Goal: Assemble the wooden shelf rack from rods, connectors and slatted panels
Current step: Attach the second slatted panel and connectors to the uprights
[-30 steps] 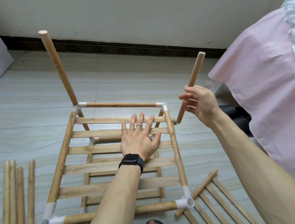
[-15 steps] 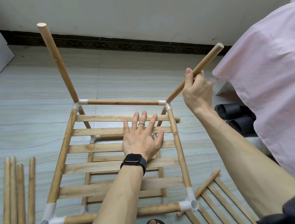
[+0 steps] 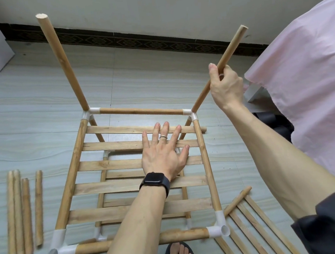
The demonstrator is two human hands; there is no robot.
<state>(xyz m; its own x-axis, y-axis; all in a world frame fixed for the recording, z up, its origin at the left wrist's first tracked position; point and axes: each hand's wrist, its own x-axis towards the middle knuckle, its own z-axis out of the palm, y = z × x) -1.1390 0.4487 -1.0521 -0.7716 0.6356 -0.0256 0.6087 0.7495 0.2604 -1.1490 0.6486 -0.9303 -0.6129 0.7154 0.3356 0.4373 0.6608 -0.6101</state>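
Right hand (image 3: 226, 88) curls tight round a smooth round wooden rod (image 3: 232, 45). Its lower end now meets the far-right white plastic connector (image 3: 191, 114) of the rack (image 3: 72, 174); a second ago it hung loose alongside. Left hand (image 3: 163, 157) lies flat, fingers spread, on the pale slatted panel (image 3: 115, 164).

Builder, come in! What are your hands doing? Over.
Left hand flat on top panel. Right hand grips rod, its lower end at far-right connector. Nothing blocking it.
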